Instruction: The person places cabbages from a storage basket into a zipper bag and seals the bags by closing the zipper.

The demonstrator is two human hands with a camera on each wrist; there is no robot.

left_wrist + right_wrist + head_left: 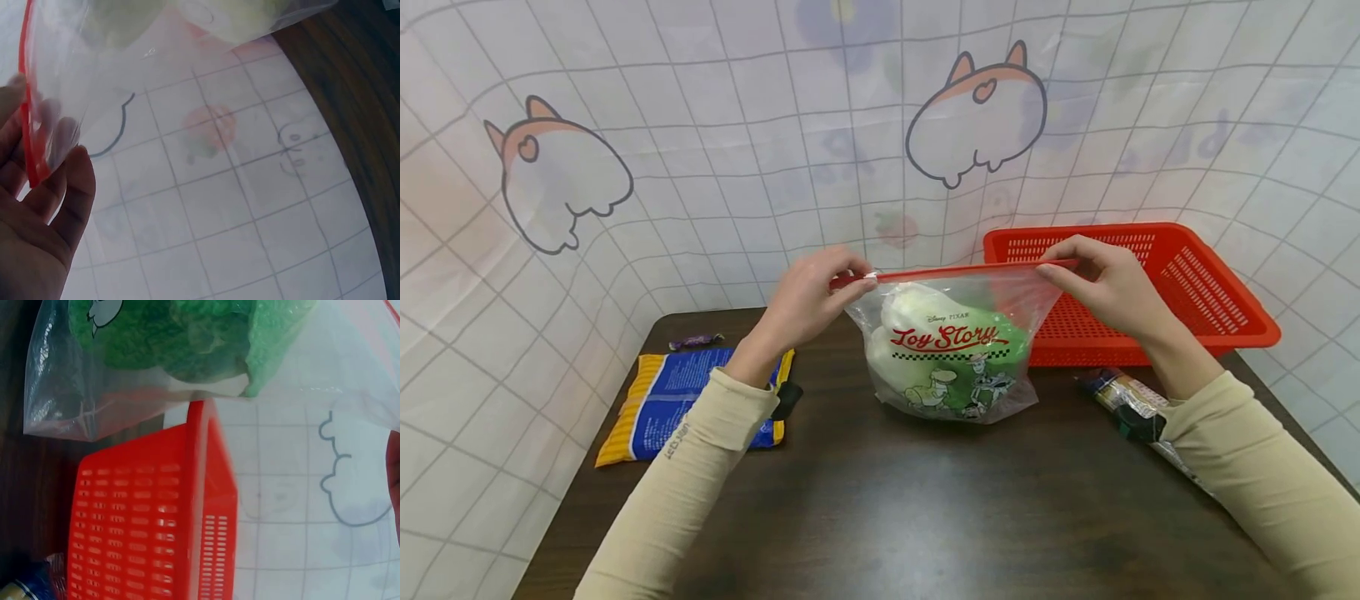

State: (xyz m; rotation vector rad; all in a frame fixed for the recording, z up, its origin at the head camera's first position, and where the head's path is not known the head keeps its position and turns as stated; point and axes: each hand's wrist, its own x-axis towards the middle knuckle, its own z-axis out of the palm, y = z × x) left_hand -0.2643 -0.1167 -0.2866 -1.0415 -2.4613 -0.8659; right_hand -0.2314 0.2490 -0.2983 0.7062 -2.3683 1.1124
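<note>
A clear zip bag (951,367) with a red top strip and a Toy Story print stands upright above the dark table. Inside it is a pale and green leafy vegetable (917,308), like a cabbage, with crinkled green leaves in the right wrist view. My left hand (812,292) pinches the left end of the red strip (26,119), fingers behind the film in the left wrist view. At the other end, my right hand (1101,279) pinches the strip's right corner between thumb and fingers. The strip is stretched nearly straight between both hands.
Behind my right hand sits a red plastic basket (1225,304). A blue and yellow packet (681,392) lies on the left of the table (910,500), with a small purple wrapped candy (696,342) beyond it. Near my right forearm lies a shiny packet (1131,396).
</note>
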